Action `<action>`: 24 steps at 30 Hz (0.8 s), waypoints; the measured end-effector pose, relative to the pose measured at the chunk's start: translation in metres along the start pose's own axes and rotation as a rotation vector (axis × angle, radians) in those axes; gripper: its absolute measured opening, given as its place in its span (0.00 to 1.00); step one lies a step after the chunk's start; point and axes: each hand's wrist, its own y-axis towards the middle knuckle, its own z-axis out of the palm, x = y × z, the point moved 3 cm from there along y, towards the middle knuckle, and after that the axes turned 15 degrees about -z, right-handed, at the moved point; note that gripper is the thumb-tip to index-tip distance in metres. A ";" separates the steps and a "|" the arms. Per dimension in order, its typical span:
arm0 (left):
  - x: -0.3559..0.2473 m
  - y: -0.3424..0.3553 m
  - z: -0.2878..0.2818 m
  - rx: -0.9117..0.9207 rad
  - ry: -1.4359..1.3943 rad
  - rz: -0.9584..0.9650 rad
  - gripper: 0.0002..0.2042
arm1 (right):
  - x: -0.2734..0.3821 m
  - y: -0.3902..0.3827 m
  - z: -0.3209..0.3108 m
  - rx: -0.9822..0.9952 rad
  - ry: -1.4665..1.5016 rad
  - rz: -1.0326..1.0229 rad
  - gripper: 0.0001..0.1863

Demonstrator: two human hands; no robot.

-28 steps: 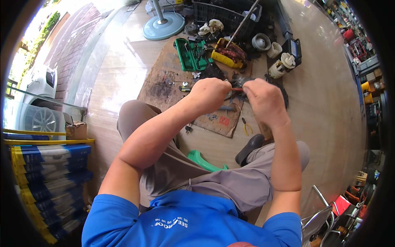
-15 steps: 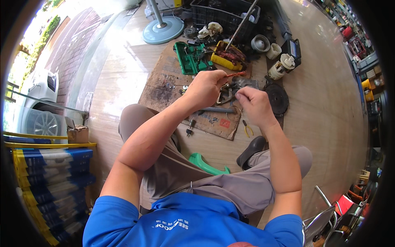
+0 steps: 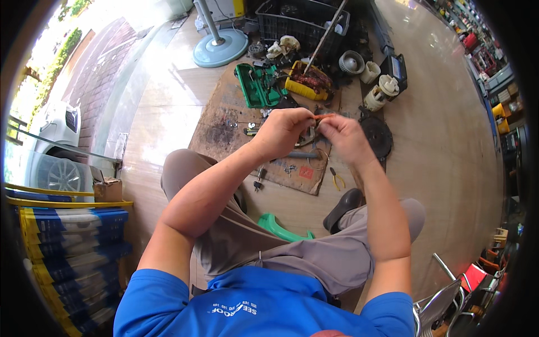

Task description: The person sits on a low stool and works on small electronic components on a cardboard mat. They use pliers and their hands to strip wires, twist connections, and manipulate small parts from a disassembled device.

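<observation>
My left hand (image 3: pixel 285 130) and my right hand (image 3: pixel 340 135) meet in front of me, fingertips pinched on the two ends of a thin orange wire (image 3: pixel 324 116). They hover over a stained cardboard sheet (image 3: pixel 224 126) lying on the floor. Small metal parts and a grey rod (image 3: pixel 302 154) rest on the cardboard under my hands. A pair of yellow-handled pliers (image 3: pixel 337 180) lies by its right edge. I sit on a low green stool (image 3: pixel 281 229) with my knees spread.
A green tool case (image 3: pixel 252 84), a yellow box of parts (image 3: pixel 306 84), a black crate (image 3: pixel 292 22), a fan base (image 3: pixel 220 47), white and grey round parts (image 3: pixel 376 92) and a black disc (image 3: pixel 375 135) lie beyond. Blue stacked sheets (image 3: pixel 67 253) stand left; chair frames (image 3: pixel 449 292) right.
Both hands have drawn closer together and moved slightly away from me, now pinching the orange wire between them. The head view has tilted a little.
</observation>
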 end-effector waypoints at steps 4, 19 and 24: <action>0.014 0.003 -0.003 -0.155 0.006 -0.193 0.06 | 0.040 0.000 0.025 0.048 -0.143 -0.018 0.06; 0.011 -0.001 0.014 -0.061 -0.106 0.022 0.06 | 0.016 0.002 -0.016 0.048 -0.047 0.019 0.06; 0.033 -0.003 0.031 -0.048 -0.598 -0.314 0.13 | 0.033 -0.005 0.036 -0.102 -0.121 -0.101 0.08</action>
